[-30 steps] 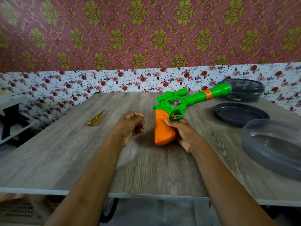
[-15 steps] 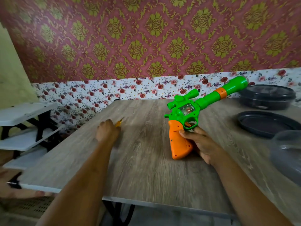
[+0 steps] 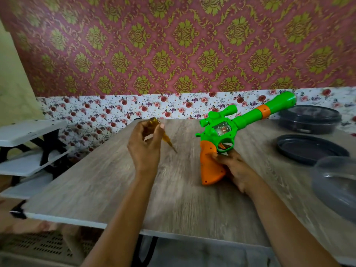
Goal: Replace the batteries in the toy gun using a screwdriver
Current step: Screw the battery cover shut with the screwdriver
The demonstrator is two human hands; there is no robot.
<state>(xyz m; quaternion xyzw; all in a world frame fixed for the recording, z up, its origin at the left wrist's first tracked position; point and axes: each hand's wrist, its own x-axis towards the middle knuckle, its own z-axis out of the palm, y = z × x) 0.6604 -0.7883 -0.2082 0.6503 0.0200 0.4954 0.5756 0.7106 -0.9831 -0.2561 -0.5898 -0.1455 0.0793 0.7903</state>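
Since half a second ago, my left hand [image 3: 144, 147] has come up off the table [image 3: 92, 182], carrying the screwdriver [image 3: 167, 140] that lay on the wood. The toy gun [image 3: 221, 132] stands to the right of those fingers, near but clearly apart. Its long axis rises from the orange grip, low by the tabletop, up and away to the right along the green barrel. My right hand [image 3: 238, 170] wraps the grip from behind, fingers [image 3: 214, 156] curled round it below the trigger guard. On the left, thumb and fingers [image 3: 160, 127] pinch the amber handle, with the tip slanting down and right towards the gun. I judge the next move to be a short carry rightward to the grip. I can't make out a screw through the blur.
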